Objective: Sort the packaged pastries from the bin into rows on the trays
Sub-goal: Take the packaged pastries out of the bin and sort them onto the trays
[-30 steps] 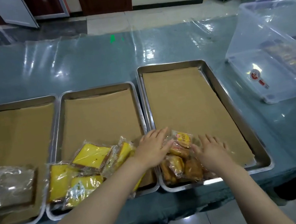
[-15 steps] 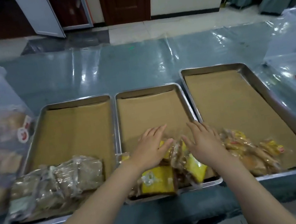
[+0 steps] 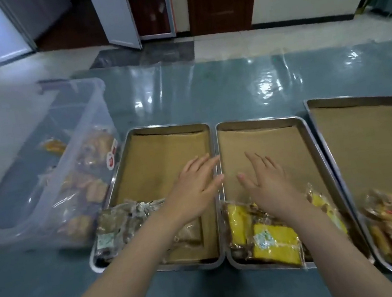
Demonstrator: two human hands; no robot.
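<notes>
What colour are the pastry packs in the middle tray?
Bright yellow pastry packs, clearest in the head view.

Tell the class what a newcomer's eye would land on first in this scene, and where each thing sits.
Two open hands, left hand and right hand, reach out over the trays. Bright yellow packets lie at the near end of the middle tray. A clear bin of pastries stands at far left, beside the left tray.
</notes>
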